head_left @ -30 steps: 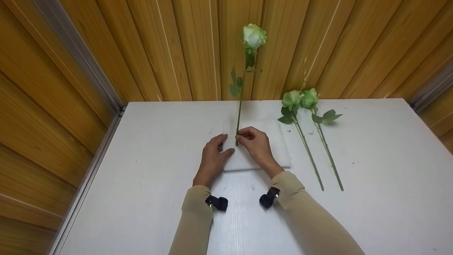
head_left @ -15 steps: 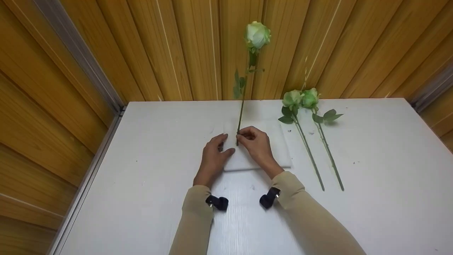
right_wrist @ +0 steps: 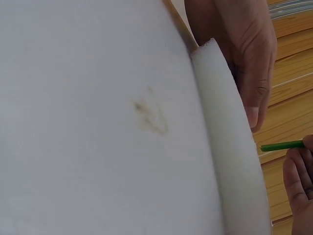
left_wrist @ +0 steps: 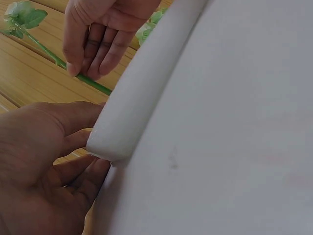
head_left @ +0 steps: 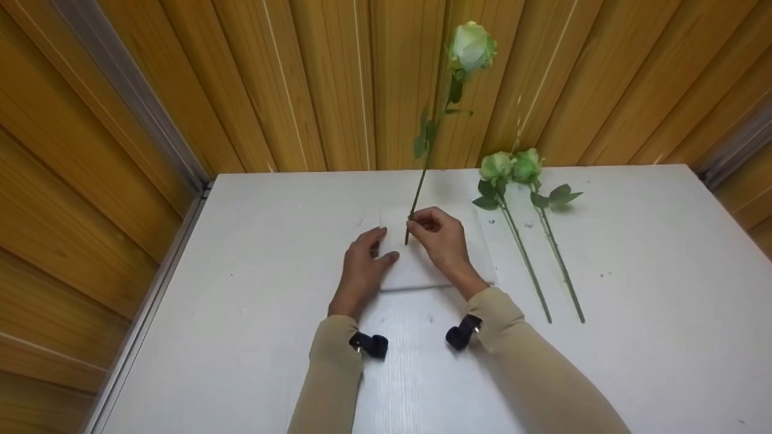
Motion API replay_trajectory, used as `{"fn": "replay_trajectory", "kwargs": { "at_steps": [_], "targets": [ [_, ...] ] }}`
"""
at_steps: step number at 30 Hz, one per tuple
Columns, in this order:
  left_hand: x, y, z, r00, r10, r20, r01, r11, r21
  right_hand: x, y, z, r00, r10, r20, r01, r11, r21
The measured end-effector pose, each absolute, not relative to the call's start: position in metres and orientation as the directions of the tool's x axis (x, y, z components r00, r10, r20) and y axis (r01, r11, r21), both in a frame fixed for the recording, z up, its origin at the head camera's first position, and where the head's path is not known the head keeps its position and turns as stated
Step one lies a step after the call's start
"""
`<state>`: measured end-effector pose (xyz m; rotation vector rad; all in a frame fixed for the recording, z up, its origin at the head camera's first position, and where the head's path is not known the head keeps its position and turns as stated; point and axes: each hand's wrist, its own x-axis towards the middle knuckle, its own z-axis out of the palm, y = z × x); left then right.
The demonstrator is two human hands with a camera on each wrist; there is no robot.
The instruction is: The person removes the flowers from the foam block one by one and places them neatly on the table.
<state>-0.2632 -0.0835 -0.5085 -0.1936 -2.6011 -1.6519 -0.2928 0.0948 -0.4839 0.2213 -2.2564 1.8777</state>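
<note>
My right hand [head_left: 442, 241] pinches a green-white rose [head_left: 471, 48] by its stem, low down, between thumb and fingertips. The rose leans to the right, its bloom high against the wooden wall. Its lower stem end is at the top of a flat white foam block [head_left: 422, 274]; in the right wrist view that cut stem end [right_wrist: 269, 147] shows right beside the foam's top edge, and I cannot tell if it touches. My left hand [head_left: 362, 265] rests at the block's left edge, thumb over the top and fingers along the side.
Two more roses, a left one [head_left: 526, 259] and a right one [head_left: 562, 259], lie on the white table [head_left: 241, 331] right of the block, blooms at the back edge. Behind stands a wooden plank wall [head_left: 338, 90]. Black straps hold cameras on both wrists.
The rose has tilted further right and its bloom has risen. My right hand has shifted slightly up and to the right with the stem. The left hand stays in place.
</note>
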Motion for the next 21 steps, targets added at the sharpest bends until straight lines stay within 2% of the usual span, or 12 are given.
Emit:
{"fn": "replay_trajectory", "kwargs": {
  "at_steps": [8, 15, 21],
  "targets": [
    [-0.265, -0.083, -0.509, -0.989, 0.079, 0.123, 0.145, 0.41, 0.901, -0.291, 0.106, -0.477, -0.969, 0.006, 0.245, -0.237, 0.233, -0.943],
    [-0.263, -0.08, -0.506, -0.997, 0.045, 0.061, 0.074, 0.418, 0.905, -0.287, 0.119, -0.474, -0.963, -0.011, 0.268, -0.262, 0.255, -0.931],
    [-0.261, -0.08, -0.506, -0.997, 0.04, 0.063, 0.073, 0.415, 0.907, -0.281, 0.128, -0.47, -0.962, -0.016, 0.272, -0.265, 0.287, -0.921]
  ]
}}
